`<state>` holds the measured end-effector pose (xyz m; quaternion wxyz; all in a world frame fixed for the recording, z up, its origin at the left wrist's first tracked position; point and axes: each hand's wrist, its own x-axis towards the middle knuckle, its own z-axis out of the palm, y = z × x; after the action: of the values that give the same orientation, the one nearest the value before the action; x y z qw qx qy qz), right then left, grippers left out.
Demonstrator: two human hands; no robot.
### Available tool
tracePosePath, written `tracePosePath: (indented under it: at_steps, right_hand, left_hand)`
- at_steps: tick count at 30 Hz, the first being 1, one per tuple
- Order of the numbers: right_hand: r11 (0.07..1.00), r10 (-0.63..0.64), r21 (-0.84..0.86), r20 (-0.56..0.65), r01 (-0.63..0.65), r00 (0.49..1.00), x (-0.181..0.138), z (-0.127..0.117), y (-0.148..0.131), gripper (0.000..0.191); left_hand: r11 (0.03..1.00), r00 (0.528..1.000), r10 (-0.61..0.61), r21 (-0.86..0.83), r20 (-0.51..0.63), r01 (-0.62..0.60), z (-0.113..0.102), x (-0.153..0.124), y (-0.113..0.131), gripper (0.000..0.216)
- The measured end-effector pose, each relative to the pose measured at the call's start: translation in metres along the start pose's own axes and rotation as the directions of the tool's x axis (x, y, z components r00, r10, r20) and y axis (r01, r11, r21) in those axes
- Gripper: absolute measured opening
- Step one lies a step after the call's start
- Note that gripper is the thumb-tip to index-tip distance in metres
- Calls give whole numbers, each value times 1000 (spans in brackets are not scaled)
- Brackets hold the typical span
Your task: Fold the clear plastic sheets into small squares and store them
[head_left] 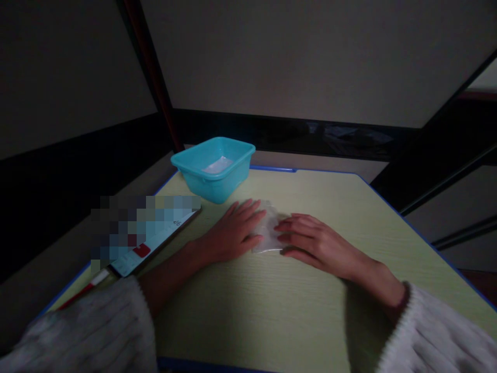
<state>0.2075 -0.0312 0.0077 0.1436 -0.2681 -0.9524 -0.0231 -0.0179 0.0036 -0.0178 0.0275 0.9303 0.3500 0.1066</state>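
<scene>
A small clear plastic bag (267, 228) lies flat on the light wooden table (240, 305), between my two hands. My left hand (236, 230) rests palm down on its left side, fingers spread. From the right, my right hand (310, 238) touches the bag's other edge with its fingers stretched out and slightly bent. Neither hand grips it. Behind my left hand stands a turquoise plastic basket (217, 186), with a whitish flat piece (218, 165), perhaps another plastic bag, inside.
A tablet or large phone (166, 238) with a lit screen, partly blurred out, lies left of my left forearm. Near it is a red and white pen-like stick (91, 285). Blue edging (272, 168) runs round the table, and a dark-banded wall rises behind.
</scene>
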Motion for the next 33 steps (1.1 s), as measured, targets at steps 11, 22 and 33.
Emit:
tracePosePath:
  at_steps: [11, 22, 33]
  right_hand:
    - [976, -80, -196, 63, 91, 995, 0, 4, -6, 27]
    - [973, -97, -221, -100, 73, 990, 4, 10, -7, 29]
    - [999, -12, -40, -92, 9, 996, 0, 8, 0, 24]
  left_hand:
    - [969, 963, 230, -54, -138, -239, -5, 2, 9, 21]
    - [966, 967, 230, -96, -115, -241, -8, 1, 8, 22]
    - [965, 965, 243, -78, -103, -251, -8, -2, 6, 35]
